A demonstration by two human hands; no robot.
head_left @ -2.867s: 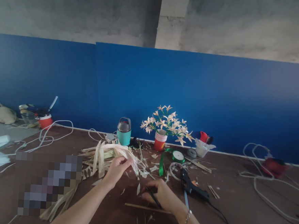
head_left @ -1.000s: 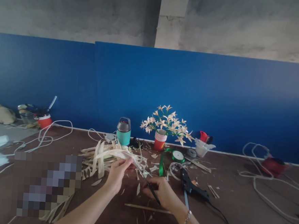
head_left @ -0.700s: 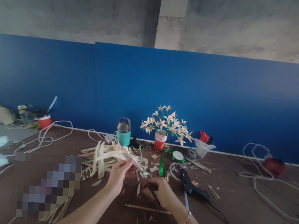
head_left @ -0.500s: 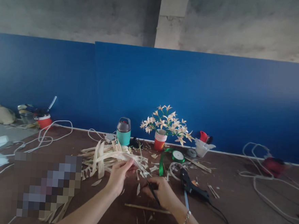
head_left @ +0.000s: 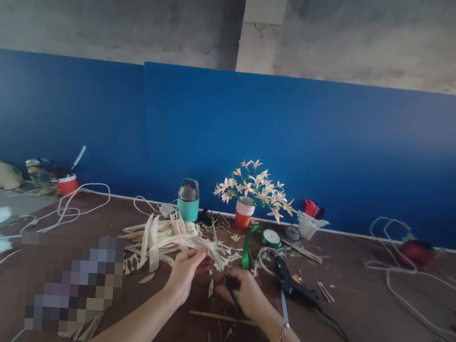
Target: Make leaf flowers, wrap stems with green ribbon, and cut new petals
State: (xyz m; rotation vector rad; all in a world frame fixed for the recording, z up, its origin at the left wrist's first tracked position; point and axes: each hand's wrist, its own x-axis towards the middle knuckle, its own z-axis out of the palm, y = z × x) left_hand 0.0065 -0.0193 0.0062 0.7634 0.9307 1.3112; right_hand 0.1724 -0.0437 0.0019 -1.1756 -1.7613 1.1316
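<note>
Pinched between the thumb and fingers of my left hand is a long pale dried husk strip, whose other end lies over a pile of husks. Just to the right, my right hand is closed around a dark slim tool, seemingly scissors. Its tip is near the free end of the strip; whether they touch is hard to tell. Small cut pieces lie below the hands, and a thin stick lies in front of them.
Behind stand a teal jar and red paper cups holding pale flowers. Green ribbon, a black glue gun and a white container are at the right. White cables lie farther right.
My left hand has shifted slightly, and the husk strip's free end looks wider and turned more toward the camera. My right hand has barely moved, still holding the dark tool.
</note>
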